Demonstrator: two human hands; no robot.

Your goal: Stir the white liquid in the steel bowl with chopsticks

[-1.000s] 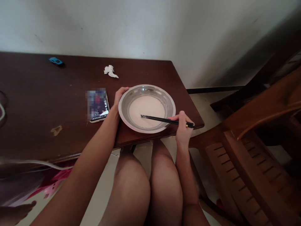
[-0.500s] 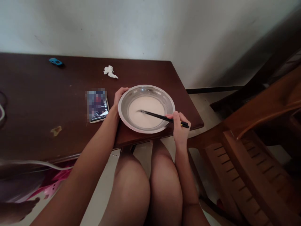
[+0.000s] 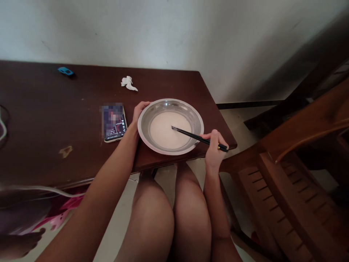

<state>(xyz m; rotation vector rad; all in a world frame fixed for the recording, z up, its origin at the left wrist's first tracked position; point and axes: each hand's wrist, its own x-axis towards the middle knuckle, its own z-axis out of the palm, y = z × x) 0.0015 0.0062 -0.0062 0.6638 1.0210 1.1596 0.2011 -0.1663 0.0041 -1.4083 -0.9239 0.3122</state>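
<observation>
Liquid (image 3: 165,136) lies in a metal basin (image 3: 145,136) near the front edge of the counter (image 3: 163,82), likely for easy reach. Our left hand (image 3: 139,113) holds the basin's side, seemingly for steadiness, fingers partly hidden; the fingers of our right hand (image 3: 215,150) clasp black chopsticks (image 3: 189,135), tips at the liquid. It looks opaque, off-white; the basin shines. A smartphone (image 3: 116,123) lies left, crumpled tissue (image 3: 128,83) behind.

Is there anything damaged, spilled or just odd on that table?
Yes: the table has a pale, irregular patch near the front edge, left of the phone. It breaks up the dark brown top; whether worn or stained, I cannot tell. No spill shows around the bowl.
</observation>
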